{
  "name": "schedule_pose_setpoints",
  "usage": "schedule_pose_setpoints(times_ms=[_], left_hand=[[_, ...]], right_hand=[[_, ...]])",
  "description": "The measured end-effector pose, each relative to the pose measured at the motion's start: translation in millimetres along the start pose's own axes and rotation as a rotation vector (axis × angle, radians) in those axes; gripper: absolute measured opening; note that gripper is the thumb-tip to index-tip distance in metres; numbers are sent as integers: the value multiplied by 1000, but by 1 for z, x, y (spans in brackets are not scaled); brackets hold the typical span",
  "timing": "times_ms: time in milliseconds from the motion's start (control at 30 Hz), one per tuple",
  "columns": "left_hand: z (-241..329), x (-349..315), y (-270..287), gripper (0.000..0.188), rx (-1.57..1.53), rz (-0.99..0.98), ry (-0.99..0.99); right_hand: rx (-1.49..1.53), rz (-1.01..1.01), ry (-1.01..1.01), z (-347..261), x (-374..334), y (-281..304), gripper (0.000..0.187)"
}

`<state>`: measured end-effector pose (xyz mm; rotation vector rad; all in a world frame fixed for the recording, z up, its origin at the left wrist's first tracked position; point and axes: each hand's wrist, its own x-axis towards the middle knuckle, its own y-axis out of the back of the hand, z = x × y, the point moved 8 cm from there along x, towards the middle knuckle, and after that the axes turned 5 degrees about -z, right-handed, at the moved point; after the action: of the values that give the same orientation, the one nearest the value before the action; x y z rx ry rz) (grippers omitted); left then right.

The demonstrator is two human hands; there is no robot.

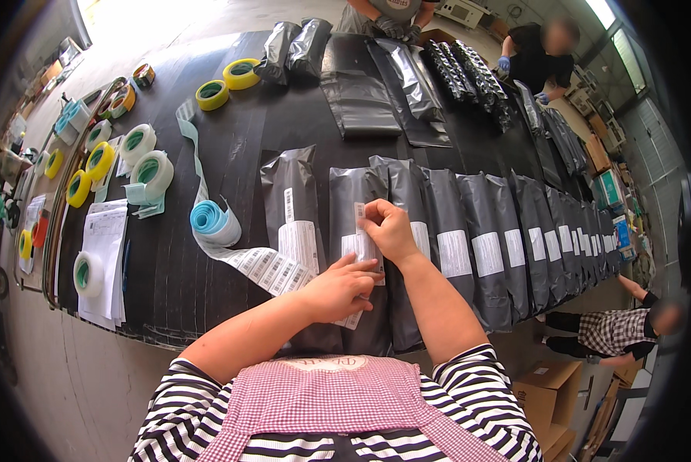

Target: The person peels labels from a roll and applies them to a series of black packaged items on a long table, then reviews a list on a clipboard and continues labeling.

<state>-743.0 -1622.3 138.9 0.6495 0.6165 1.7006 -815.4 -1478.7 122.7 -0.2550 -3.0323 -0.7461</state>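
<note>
My right hand (389, 231) pinches the top of a narrow white barcode label (358, 209) lying along a grey plastic mailing bag (349, 183). Below it, my left hand (336, 291) rests across the same bag, fingers spread and pointing right. A larger white label (353, 245) on this bag is partly covered by my hands. From a pale blue roll (215, 222), a strip of barcode labels (265, 269) runs under my left hand; its end shows below the fingers. Just left lies another grey bag (290, 181) bearing a large label and a narrow barcode label.
Several labelled grey bags (480, 223) line the table's near edge to the right. Tape rolls (153, 173) and papers (103, 239) sit left. Unlabelled bags (358, 104) lie across the table. Co-workers (392, 19) stand at the far side; another person (619, 331) is right.
</note>
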Motion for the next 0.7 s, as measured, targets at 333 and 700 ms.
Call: schedule_pose_setpoints(times_ms=[333, 700], left_hand=[[-4, -2, -1, 25, -47, 14, -8], [-5, -2, -3, 25, -37, -7, 27]], right_hand=[[-141, 14, 30, -32, 9, 7, 57], [-188, 53, -95, 1, 30, 4, 74]])
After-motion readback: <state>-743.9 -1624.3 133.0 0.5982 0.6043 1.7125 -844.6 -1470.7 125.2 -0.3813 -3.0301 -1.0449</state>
